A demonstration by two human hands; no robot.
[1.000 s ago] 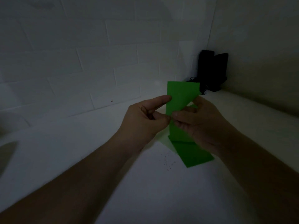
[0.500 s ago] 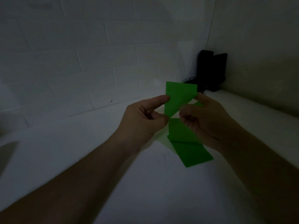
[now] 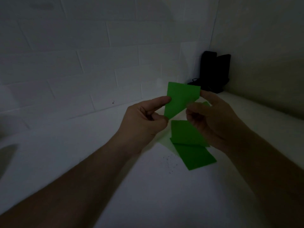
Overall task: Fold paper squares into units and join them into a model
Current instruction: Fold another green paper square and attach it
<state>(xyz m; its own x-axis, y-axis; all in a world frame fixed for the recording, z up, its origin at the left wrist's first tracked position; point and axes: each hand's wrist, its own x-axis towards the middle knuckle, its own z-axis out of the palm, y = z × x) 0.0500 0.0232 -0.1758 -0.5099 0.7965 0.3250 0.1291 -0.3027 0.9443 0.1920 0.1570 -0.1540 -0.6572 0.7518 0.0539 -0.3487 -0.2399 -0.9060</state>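
Paper squares [image 3: 195,155] in green lie nearest, two of them overlapping on the white counter [image 3: 115,162], just below and partly under the right hand. Above them, both hands hold a third green piece [image 3: 180,99] in the air, well clear of the counter. It appears already folded, with a straight top edge and a slanted lower right edge narrowing to a point at the bottom. The left hand [image 3: 144,119] pinches its left edge between forefinger and thumb, its other fingers curled in. The right hand [image 3: 212,119] grips the right side: one fingertip shows at the upper right corner and the thumb lies along the slanted edge.

The step in hand looks like shaping a unit. To do it well, line the edges up exactly before pressing, then run a fingertip firmly along the crease. Working on the counter would likely give a sharper fold than working in mid-air.

No containers are visible. Farther back, in the corner where the tiled wall [image 3: 82,63] meets the side wall, stands a dark object [image 3: 213,71]; the light is too dim to say what it is.
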